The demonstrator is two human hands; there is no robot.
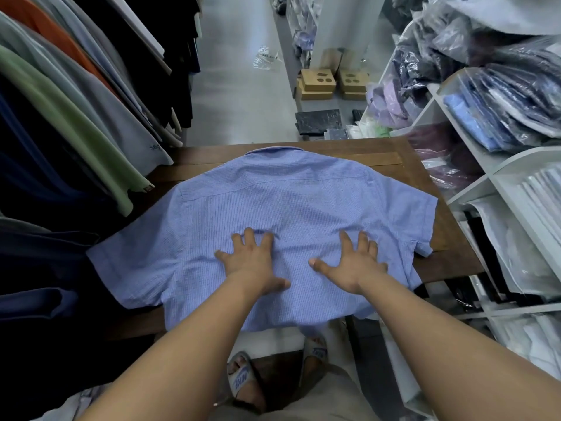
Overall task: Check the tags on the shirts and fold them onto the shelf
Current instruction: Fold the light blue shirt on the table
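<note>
A light-blue checked short-sleeved shirt is spread flat, back up, across a wooden table, collar at the table's far edge.

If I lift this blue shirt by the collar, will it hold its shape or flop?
Probably flops: the blue shirt wrinkles beside the left hand and right hand pressing it. Likely light: its hem drapes limply over the table edge.

On the strap of my sandal at six o'clock I read NIKE in blue letters. The other sandal, just to its right, carries blue lettering too blurred to make out. At ten o'clock a grey hanging shirt bears small dark stitching near its hem that I cannot read.
</note>
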